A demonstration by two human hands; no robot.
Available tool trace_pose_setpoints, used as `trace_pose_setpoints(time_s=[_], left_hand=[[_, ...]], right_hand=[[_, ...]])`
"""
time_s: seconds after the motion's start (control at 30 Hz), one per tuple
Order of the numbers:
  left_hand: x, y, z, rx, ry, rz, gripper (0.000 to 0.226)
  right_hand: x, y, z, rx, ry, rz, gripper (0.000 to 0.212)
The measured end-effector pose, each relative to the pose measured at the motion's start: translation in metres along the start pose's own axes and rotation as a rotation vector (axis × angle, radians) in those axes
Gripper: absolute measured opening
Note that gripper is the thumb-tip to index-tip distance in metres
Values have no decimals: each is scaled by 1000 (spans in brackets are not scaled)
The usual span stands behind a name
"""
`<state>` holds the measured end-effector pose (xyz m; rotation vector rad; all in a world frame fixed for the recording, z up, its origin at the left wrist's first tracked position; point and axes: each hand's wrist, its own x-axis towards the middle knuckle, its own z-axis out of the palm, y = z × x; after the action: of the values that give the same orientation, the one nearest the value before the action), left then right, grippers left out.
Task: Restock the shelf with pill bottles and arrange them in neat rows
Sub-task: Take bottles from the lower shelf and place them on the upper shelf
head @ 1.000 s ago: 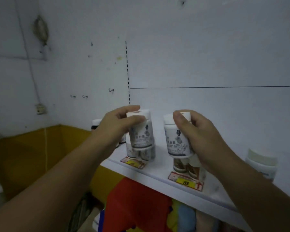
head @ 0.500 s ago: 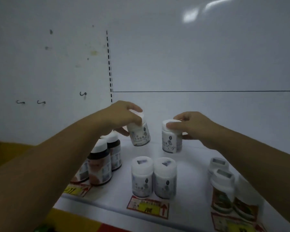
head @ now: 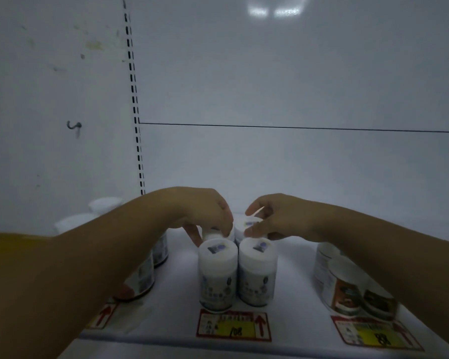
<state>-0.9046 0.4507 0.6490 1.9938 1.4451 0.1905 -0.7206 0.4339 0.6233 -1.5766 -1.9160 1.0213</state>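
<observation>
On my feed, the left hand (head: 205,216) grips one pill bottle (head: 216,232) by its cap while the right hand (head: 278,218) pinches a second bottle (head: 247,225); both stand on the shelf (head: 182,294) just behind the front pair (head: 218,275).

Shop, white display shelf (head: 166,301), price tags (head: 233,326), rowed pill bottles (head: 218,275)

white pill bottles (head: 217,275); white shelf (head: 176,301); red-yellow price tags (head: 233,327)

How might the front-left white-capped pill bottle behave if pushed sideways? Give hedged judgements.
Taller than wide, the front-left white-capped plastic pill bottle probably tips under a high push. The smooth white shelf likely lets it slide. Toppled, its round body would probably roll.
</observation>
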Motion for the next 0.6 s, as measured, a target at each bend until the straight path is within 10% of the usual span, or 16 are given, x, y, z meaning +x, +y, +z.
trace_pose_setpoints(time_s=[0.17, 0.4, 0.6], left_hand=[[-1, 2, -1, 94, 7, 14, 31], [-16, 42, -40, 455, 101, 208, 94], [-1, 106, 0, 672, 273, 364, 74]], right_hand=[[-4, -4, 2, -77, 26, 12, 40], [-30, 9, -60, -1045, 369, -72, 68], [-90, 25, -94, -1085, 424, 36, 71]])
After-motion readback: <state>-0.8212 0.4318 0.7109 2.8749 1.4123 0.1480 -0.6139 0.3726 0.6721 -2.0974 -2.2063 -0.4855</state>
